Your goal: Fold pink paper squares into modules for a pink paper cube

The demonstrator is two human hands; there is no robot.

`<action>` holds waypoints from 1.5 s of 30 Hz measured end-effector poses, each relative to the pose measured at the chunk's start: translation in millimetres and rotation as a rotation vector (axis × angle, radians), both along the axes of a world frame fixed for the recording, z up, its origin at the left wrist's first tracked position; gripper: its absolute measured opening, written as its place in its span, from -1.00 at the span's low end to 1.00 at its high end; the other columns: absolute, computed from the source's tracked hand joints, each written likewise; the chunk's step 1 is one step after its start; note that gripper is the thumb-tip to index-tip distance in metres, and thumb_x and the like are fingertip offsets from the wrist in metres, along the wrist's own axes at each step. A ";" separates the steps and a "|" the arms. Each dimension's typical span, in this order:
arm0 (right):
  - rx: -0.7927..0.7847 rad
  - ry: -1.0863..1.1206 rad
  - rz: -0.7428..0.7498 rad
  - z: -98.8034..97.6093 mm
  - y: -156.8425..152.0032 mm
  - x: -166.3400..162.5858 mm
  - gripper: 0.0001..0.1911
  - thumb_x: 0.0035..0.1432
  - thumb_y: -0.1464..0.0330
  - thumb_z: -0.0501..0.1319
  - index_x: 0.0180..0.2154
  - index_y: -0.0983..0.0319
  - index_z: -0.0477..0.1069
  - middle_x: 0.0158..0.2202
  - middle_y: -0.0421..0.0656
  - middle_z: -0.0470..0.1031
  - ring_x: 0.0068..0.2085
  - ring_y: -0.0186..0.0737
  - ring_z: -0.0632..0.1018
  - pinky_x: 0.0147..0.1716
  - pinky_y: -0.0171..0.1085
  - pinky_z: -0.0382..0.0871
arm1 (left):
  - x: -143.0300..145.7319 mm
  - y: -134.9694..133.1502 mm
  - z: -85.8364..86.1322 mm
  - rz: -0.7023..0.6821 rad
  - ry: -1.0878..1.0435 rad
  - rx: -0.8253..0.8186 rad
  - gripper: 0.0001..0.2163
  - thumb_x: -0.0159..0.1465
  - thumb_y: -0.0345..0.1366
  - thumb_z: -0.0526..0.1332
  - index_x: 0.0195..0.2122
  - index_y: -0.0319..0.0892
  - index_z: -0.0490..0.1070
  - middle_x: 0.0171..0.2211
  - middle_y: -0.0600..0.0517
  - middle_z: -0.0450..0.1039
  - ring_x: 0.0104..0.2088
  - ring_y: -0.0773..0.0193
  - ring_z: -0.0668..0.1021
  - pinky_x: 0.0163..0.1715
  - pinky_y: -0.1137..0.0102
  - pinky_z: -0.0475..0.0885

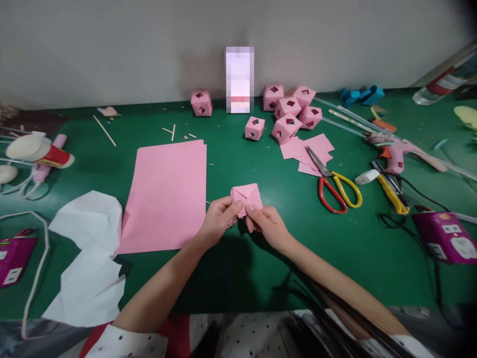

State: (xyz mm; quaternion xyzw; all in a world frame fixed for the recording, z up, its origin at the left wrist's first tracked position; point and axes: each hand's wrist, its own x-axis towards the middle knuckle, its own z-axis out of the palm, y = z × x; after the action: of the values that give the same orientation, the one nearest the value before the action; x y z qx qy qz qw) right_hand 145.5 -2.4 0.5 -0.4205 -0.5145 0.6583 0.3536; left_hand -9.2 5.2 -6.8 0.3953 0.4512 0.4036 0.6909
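Note:
A small folded pink paper square (250,193) is held up over the green table between both hands, its creased flaps facing me. My left hand (219,219) pinches its lower left edge, thumb on top. With thumb and fingers, my right hand (269,224) grips the lower right edge. Left of the hands lies a stack of large pink paper sheets (167,194). Several pink folded paper cubes (286,128) with diamond-shaped holes stand near the wall. In front of them are loose pink paper squares (322,144), with scissors (330,174) resting partly on them.
A phone with a blurred screen (240,79) leans against the wall. On the right are a pink glue gun (397,154), a yellow utility knife (393,194) and a purple power strip (445,236). Torn white paper (89,273) and a paper cup (40,149) lie on the left.

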 end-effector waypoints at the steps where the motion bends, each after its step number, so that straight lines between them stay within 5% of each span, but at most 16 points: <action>1: -0.018 0.010 0.014 1.0 0.0 1.3 -0.33 0.22 -0.08 0.05 -0.71 0.26 0.31 -0.75 -0.31 0.04 -0.65 -0.44 0.08 -0.60 -0.32 -0.07 | -0.4 0.2 -0.5 -0.018 -0.001 -0.006 -0.61 0.18 -0.01 0.29 -0.55 -0.22 0.27 -0.73 0.22 0.07 -0.71 0.52 0.12 -0.68 0.51 -0.02; 21: 0.025 -0.029 0.149 2.9 0.1 9.4 -0.31 0.28 -0.04 0.00 -0.75 0.24 0.23 -0.78 -0.29 0.06 -0.65 -0.42 0.12 -0.61 -0.32 -0.03 | -2.5 0.3 4.5 -0.126 0.035 0.013 -0.49 0.21 0.05 0.20 -0.71 -0.25 0.31 -0.80 0.18 -0.02 -0.72 0.51 0.06 -0.66 0.48 -0.06; 33: 0.110 -0.066 0.137 6.0 3.7 5.3 -0.37 0.24 -0.06 0.06 -0.65 0.27 0.34 -0.67 -0.25 0.24 -0.60 -0.42 0.21 -0.56 -0.35 0.06 | -1.4 0.3 2.8 -0.042 -0.045 0.000 -0.57 0.25 -0.02 0.20 -0.63 -0.23 0.27 -0.75 0.20 0.00 -0.70 0.51 0.05 -0.66 0.48 -0.08; 39: 0.088 -0.058 0.225 6.7 3.9 10.6 -0.39 0.24 -0.01 0.05 -0.70 0.23 0.23 -0.72 -0.27 0.19 -0.63 -0.42 0.19 -0.58 -0.34 0.05 | -3.9 0.6 -1.6 -0.084 0.014 0.014 -0.60 0.23 -0.04 0.21 -0.60 -0.24 0.32 -0.70 0.17 0.08 -0.66 0.49 0.11 -0.64 0.48 -0.02; 45: 0.070 -0.083 -0.044 7.8 5.6 9.9 -0.40 0.21 -0.03 0.09 -0.70 0.22 0.26 -0.72 -0.27 0.16 -0.63 -0.40 0.16 -0.58 -0.32 0.02 | -6.0 0.3 -1.3 -0.060 0.069 0.050 -0.61 0.22 -0.03 0.22 -0.59 -0.24 0.35 -0.73 0.17 0.09 -0.67 0.48 0.13 -0.61 0.48 0.02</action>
State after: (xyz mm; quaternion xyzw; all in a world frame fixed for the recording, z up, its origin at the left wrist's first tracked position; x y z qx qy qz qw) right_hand 155.4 3.1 8.3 -0.4460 -0.5422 0.6139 0.3608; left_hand -15.2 5.6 -8.0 0.4394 0.4522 0.3799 0.6768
